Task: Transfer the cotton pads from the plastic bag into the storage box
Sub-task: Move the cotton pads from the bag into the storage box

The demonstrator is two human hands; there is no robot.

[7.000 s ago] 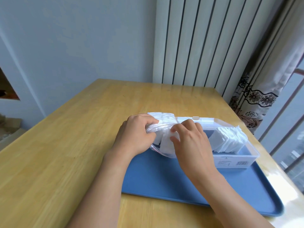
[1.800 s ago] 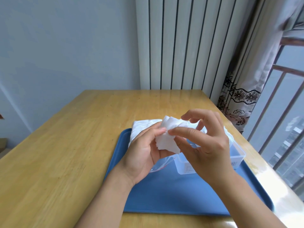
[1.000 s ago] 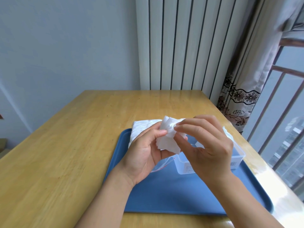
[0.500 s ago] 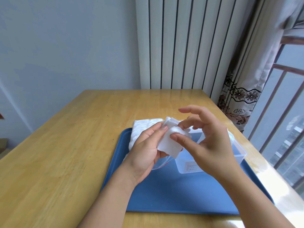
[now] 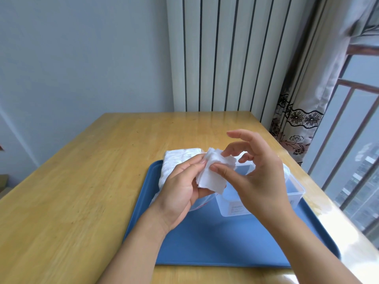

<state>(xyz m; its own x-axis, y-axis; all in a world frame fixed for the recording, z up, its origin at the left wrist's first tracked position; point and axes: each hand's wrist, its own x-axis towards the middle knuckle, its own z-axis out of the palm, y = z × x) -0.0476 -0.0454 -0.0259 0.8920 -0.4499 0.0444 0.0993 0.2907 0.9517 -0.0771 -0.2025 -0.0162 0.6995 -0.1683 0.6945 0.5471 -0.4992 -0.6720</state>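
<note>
A small stack of white cotton pads (image 5: 213, 175) is held up over the blue tray (image 5: 215, 244). My left hand (image 5: 180, 189) grips the stack from the left, fingers curled round it. My right hand (image 5: 252, 173) pinches the pads between thumb and a finger, the other fingers spread above. The clear plastic bag (image 5: 178, 160), still holding white pads, lies behind my left hand at the tray's far left corner. The clear storage box (image 5: 295, 189) stands on the tray behind my right hand, largely hidden; white pads show at its right end.
The tray lies on a wooden table (image 5: 82, 181). A white radiator (image 5: 221, 54) stands behind the table. A patterned curtain (image 5: 297, 119) and window bars (image 5: 348, 140) are to the right.
Both hands lifted a stack of pads out of the bag and off the tray. Over the last second my right fingers have shifted on the stack, spreading above it.
</note>
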